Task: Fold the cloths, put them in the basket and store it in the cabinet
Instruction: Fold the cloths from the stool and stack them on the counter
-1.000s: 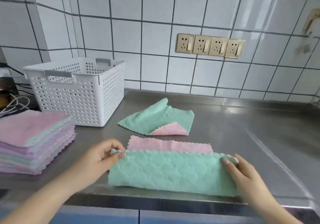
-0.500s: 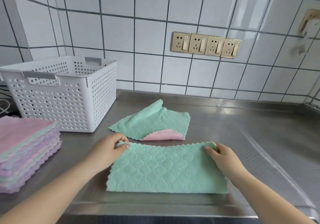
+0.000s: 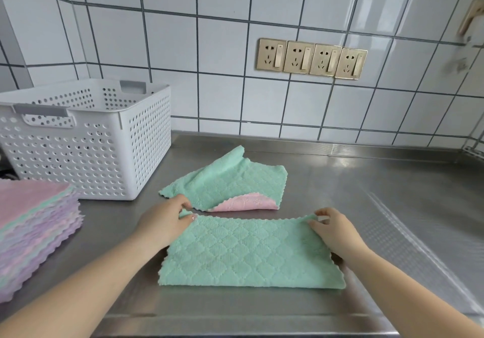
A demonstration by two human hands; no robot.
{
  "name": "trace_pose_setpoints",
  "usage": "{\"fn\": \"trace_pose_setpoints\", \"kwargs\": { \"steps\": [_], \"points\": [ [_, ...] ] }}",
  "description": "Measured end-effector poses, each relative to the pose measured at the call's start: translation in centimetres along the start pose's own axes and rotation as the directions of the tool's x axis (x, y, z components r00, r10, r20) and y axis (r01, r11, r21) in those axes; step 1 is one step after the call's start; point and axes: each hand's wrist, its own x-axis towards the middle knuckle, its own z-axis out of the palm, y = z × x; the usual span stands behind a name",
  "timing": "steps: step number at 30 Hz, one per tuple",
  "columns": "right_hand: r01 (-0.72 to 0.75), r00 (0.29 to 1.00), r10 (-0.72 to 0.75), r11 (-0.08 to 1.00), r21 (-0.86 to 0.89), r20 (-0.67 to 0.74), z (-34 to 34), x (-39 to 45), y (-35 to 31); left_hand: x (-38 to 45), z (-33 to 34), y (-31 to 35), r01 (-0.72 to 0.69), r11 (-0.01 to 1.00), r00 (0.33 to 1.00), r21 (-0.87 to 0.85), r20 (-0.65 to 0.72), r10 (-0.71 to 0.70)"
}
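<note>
A green quilted cloth (image 3: 248, 254) lies folded in half on the steel counter in front of me. My left hand (image 3: 165, 220) pinches its far left corner. My right hand (image 3: 332, 229) pinches its far right corner. Behind it lies a second green cloth (image 3: 230, 180), unfolded, with one corner turned over to show its pink underside. A white perforated basket (image 3: 89, 141) stands at the back left and looks empty from here. The cabinet is out of view.
A stack of several pink, green and purple cloths (image 3: 34, 233) sits at the left edge. The steel counter (image 3: 392, 206) stretches bare to the right. A row of gold wall sockets (image 3: 311, 59) is on the tiled wall behind.
The near half of the cloth was brought over the far half, hiding its pink side. Both hands moved away from me to the far corners and now hold the edges aligned.
</note>
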Motion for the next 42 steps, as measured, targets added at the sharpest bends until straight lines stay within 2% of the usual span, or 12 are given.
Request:
{"fn": "trace_pose_setpoints", "kwargs": {
  "steps": [2,5,7,10,12,15,19,25,27,31,38,42],
  "points": [
    [0.041,0.996,-0.039,0.999,0.028,-0.074,-0.4,-0.7,0.1,-0.7,-0.4,0.2,-0.03,0.998,0.997,0.056,-0.07,0.034],
    [0.207,0.955,-0.24,0.96,-0.187,-0.176,0.0,-2.2,-0.5,-2.0,-0.9,1.9,-0.2,0.976,0.948,0.081,-0.235,0.213],
    [0.343,0.921,-0.376,0.907,-0.245,-0.099,1.4,-3.5,-2.4,-2.6,-0.4,4.0,-0.311,0.948,0.929,0.068,-0.186,0.319],
    [0.55,0.831,-0.534,0.754,-0.358,0.153,5.4,-4.7,-4.8,-3.9,2.5,6.9,-0.381,0.922,0.924,0.071,-0.017,0.383],
    [0.575,0.814,-0.536,0.689,-0.441,0.224,7.8,-5.2,-5.2,-4.5,4.3,7.4,-0.402,0.904,0.915,0.145,0.091,0.392],
    [0.554,0.817,-0.553,0.673,-0.491,0.163,8.3,-5.3,-4.2,-4.6,4.5,6.6,-0.342,0.917,0.937,0.207,0.154,0.315],
    [0.455,0.89,-0.372,0.687,-0.566,0.264,5.7,-3.9,-2.0,-4.5,2.7,5.2,-0.266,0.916,0.932,0.299,0.322,0.166],
    [0.346,0.937,-0.215,0.693,-0.633,0.276,3.5,-4.0,-0.8,-5.1,1.4,4.1,-0.176,0.914,0.952,0.366,0.3,0.063],
    [0.378,0.925,-0.24,0.66,-0.65,0.294,3.2,-3.7,-1.3,-5.8,1.3,5.4,-0.269,0.903,0.943,0.334,0.283,0.177],
    [0.581,0.813,-0.439,0.634,-0.509,0.382,3.7,-3.4,-3.2,-9.5,2.0,9.2,-0.558,0.826,0.804,0.077,0.295,0.516],
    [0.684,0.729,-0.457,0.489,-0.541,0.509,3.6,-3.0,-4.4,-11.9,1.4,8.8,-0.605,0.794,0.775,0.06,0.275,0.569],
    [0.736,0.676,-0.519,0.437,-0.517,0.523,2.5,-4.2,-3.4,-13.1,0.1,5.8,-0.725,0.67,0.685,0.159,0.259,0.681]
  ]
}}
